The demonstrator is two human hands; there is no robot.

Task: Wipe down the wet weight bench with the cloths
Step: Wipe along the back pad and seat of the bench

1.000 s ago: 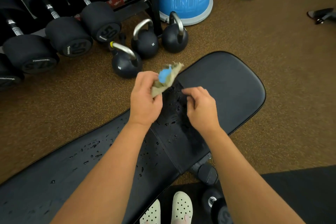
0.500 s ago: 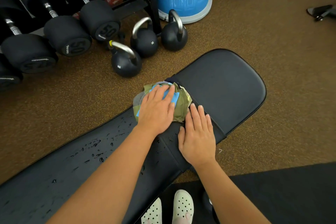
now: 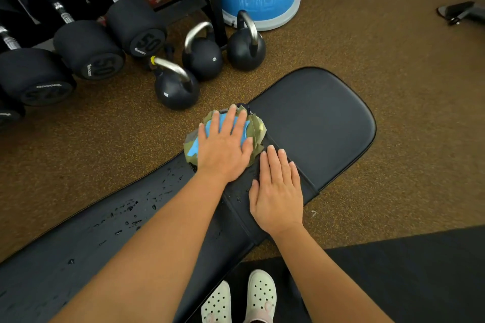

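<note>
Cloth (image 3: 256,128): olive with blue patches, bunched up. It sits at centre of frame, on the upper edge of the surface (image 3: 315,123), at the join between its two pads.
Handling (judged): light, soft, limp. It should crumple and slide readily on wet vinyl, so a flat palm on top suits it better than a pinch. Best hold: palm over the middle of the bunch, pressing down, edges left free.

Surface: padded, smooth, firm; probably slick where wet. Drops (image 3: 128,215) lie on the long pad, lower left of frame. The short pad at right looks dry.

Left hand (image 3: 224,148): fingers (image 3: 232,119) straight and spread, flat on the cloth, pressing. Nothing gripped.

Right hand (image 3: 278,191): fingers (image 3: 273,162) straight, close together. Palm is down on a dark band (image 3: 240,215) across the surface, just beside the cloth. Whether the band is a second cloth or a pad seam, cannot tell.
</note>
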